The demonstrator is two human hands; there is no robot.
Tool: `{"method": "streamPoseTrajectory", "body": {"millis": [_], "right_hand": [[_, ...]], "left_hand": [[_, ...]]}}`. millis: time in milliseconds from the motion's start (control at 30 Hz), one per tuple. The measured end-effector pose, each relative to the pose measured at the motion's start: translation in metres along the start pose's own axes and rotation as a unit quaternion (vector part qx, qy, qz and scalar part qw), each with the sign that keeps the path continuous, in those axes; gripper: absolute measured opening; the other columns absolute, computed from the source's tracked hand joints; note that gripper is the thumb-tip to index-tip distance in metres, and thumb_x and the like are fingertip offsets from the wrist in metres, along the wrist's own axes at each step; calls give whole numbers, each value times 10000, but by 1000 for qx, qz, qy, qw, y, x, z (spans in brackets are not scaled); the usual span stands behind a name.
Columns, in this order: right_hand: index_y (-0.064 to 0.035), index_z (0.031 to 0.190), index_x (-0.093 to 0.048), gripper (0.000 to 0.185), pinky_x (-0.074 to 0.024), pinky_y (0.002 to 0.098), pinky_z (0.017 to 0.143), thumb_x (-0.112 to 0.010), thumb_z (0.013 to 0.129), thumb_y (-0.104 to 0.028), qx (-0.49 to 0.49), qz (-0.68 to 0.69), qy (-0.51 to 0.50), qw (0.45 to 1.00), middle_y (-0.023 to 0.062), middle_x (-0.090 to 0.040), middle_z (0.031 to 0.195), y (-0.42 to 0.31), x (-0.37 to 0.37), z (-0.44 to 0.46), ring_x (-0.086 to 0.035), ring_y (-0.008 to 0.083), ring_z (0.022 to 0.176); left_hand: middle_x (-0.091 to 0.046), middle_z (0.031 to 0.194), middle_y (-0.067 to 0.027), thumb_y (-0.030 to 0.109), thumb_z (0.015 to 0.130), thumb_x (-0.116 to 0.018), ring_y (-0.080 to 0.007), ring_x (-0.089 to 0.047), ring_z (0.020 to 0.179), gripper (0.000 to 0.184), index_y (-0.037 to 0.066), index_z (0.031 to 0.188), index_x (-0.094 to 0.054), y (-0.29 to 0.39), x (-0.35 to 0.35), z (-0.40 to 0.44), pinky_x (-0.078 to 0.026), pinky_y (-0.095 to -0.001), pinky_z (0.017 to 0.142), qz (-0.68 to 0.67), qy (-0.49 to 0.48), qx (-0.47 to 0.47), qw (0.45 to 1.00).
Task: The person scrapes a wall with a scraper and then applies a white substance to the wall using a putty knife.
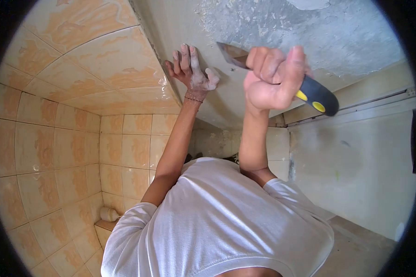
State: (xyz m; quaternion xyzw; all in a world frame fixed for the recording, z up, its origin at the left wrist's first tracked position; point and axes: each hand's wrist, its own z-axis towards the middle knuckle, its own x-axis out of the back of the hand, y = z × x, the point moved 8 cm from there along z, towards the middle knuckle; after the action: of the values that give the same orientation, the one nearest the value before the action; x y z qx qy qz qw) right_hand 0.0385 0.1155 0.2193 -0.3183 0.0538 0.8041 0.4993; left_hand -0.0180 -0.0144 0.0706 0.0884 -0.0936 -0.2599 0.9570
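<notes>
- The right hand (275, 78) is gripping a scraper with a dark-grey, yellow-accented handle (321, 96), its flat metal blade (235, 55) pointing to the upper left.
- The dust-whitened left hand (194, 76), fingers spread, is resting against a pale grey plastered surface (182, 23).
- A thin dark cord (196, 99) is circling the left wrist.
- A rough bluish-grey patch (346, 39) is showing beyond the right hand.
- Glossy cream-and-orange square tiles (74, 134) are covering the walls on the left.
- A plain white short-sleeved T-shirt (226, 217) is covering the person's torso.

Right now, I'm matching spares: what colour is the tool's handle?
The handle is black with yellow; head view.
</notes>
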Motion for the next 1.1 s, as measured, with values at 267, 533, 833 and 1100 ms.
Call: {"method": "streamPoseTrajectory", "body": {"millis": [267, 533, 833, 1100], "right_hand": [[-130, 642, -287, 350, -160, 280, 364, -452, 950, -131, -18, -88, 1, 996, -35, -194, 440, 1, -17, 7, -141, 77, 354], [-132, 625, -276, 360, -144, 280, 361, -431, 948, -100, 6, -120, 33, 992, -31, -212, 418, -5, -7, 10, -111, 74, 360], [-134, 635, -249, 350, -115, 273, 361, -396, 952, -149, -7, -122, 33, 992, -28, -189, 414, -13, -10, 6, -102, 78, 354], [-136, 625, -280, 353, -123, 277, 369, -391, 960, -141, 8, -125, 10, 992, -26, -216, 418, -16, -4, 7, -103, 73, 356]], "left_hand": [[-335, 1466, -182, 390, 881, -360, -350, -214, 1385, 652, 0, 1402, -376, -4, -2, -1, -87, -534, 1118, -22, -21, 24, 999], [-413, 1390, -148, 355, 844, -381, -334, -324, 1268, 596, 36, 1343, -448, 1, 4, 9, -177, -525, 1074, -44, 18, 21, 999], [-452, 1344, -136, 299, 803, -397, -317, -335, 1242, 583, 35, 1318, -473, 10, 11, 10, -207, -514, 1056, -29, 28, -11, 999], [-448, 1352, -126, 321, 803, -401, -300, -328, 1249, 585, 40, 1308, -491, 8, 16, 5, -205, -507, 1060, -24, 20, -7, 999]]}}
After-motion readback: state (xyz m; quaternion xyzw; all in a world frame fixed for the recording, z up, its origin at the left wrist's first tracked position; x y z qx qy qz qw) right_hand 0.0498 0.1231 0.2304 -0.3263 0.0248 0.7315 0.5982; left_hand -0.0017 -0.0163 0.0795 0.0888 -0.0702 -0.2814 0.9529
